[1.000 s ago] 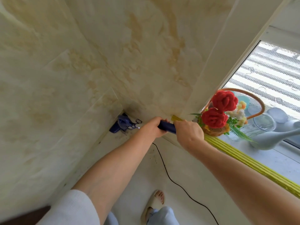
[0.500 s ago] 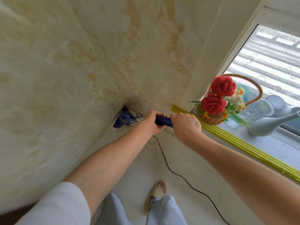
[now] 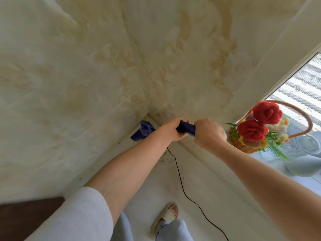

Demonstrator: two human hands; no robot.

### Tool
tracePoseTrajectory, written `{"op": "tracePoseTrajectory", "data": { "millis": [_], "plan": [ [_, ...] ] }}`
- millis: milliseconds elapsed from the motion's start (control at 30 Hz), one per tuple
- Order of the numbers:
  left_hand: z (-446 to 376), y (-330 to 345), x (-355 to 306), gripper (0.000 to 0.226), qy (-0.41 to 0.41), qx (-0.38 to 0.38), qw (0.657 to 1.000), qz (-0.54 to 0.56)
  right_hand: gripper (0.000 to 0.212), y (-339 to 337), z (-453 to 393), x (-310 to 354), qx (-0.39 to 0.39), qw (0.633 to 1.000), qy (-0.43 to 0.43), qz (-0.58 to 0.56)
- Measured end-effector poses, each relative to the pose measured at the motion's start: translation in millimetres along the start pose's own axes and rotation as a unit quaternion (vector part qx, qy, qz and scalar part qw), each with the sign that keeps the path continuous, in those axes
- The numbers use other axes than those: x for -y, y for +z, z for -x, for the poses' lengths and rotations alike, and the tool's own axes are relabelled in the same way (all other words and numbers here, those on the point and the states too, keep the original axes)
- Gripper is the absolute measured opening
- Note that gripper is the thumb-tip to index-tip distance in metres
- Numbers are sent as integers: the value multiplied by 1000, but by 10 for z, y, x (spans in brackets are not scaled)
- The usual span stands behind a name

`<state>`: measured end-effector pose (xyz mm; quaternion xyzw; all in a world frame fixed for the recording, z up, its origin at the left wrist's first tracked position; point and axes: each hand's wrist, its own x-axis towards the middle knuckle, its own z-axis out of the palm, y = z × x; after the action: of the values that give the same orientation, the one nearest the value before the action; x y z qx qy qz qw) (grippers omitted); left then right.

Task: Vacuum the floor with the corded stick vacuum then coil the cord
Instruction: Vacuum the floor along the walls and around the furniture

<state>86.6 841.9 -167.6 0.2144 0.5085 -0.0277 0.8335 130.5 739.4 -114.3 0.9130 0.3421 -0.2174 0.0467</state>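
Both my hands grip the dark blue handle [image 3: 186, 128] of the stick vacuum. My left hand [image 3: 172, 129] holds the lower end and my right hand [image 3: 208, 134] the upper end. The vacuum's blue floor head [image 3: 143, 130] sits in the corner where two marble-patterned walls meet the pale floor. Its stick is hidden behind my left hand and forearm. The thin black cord [image 3: 182, 185] runs from under my left wrist down across the floor to the bottom edge.
A basket of red knitted roses [image 3: 255, 133] stands on the windowsill at right, with a glass bowl [image 3: 307, 143] beside it. My foot in a beige slipper [image 3: 165, 216] is on the floor near the cord. Dark wood furniture [image 3: 26, 216] shows at bottom left.
The view has swung right and tilted, so the window and basket sit farther right. The floor head has stayed in the corner. Both hands have kept their grip on the handle.
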Motion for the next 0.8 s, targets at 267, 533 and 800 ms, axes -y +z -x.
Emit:
{"op": "tracePoseTrajectory", "data": {
  "millis": [267, 533, 800],
  "plan": [
    [-35, -54, -5, 7, -1, -13, 1000, -16, 28, 14, -46, 31, 57, 998, -16, 0],
    [79, -105, -188, 11, 9, -21, 999, -33, 22, 60, -82, 245, 14, 1000, 10, -23],
    [155, 18, -98, 19, 65, -40, 995, 65, 29, -38, -110, 236, 88, 995, -7, -39]
  ]
}}
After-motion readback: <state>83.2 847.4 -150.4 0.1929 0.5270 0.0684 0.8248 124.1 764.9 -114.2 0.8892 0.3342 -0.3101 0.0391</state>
